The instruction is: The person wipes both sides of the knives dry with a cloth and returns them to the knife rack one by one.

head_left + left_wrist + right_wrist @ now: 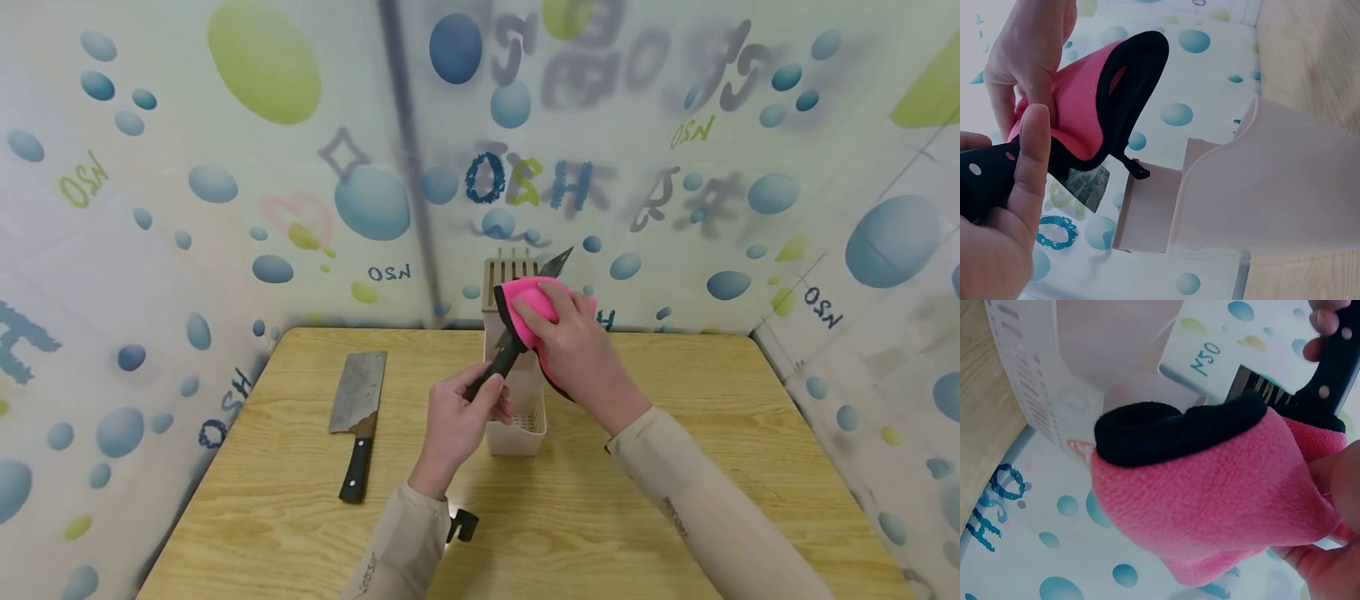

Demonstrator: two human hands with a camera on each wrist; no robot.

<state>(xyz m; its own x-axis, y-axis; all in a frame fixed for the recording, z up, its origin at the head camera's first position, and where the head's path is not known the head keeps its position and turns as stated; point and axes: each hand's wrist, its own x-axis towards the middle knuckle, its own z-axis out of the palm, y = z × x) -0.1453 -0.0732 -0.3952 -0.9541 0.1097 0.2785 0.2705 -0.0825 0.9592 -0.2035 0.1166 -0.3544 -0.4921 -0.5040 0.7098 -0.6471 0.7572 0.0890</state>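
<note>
Clearly, the knife [499, 364] is aloft, slanting over the wooden table [735, 400] and, from the head view, in front of a pale knife holder [516, 442] with a slotted top. The left hand [461, 412] grips the handle, its fingers curled beneath and its thumb laid along the side. The right hand [583, 346] pinches a fleecy pink cloth [1204, 487] folded around the blade.

The knife should feel stiff and fairly light, with the metal probably slippery if wet. The riveted handle looks the safest place to take hold; near the edge, fingers want the cloth's thickness between. The cloth itself should be soft, light and limp, best held by a bunched fold.

The handle is black with round rivets, and a pointed grey tip rises beyond the cloth. Most of the blade is covered, so its full shape is hard to judge. The cloth wears a thick black border. A broad cleaver [358, 392] lies apart on the table, to the left.
</note>
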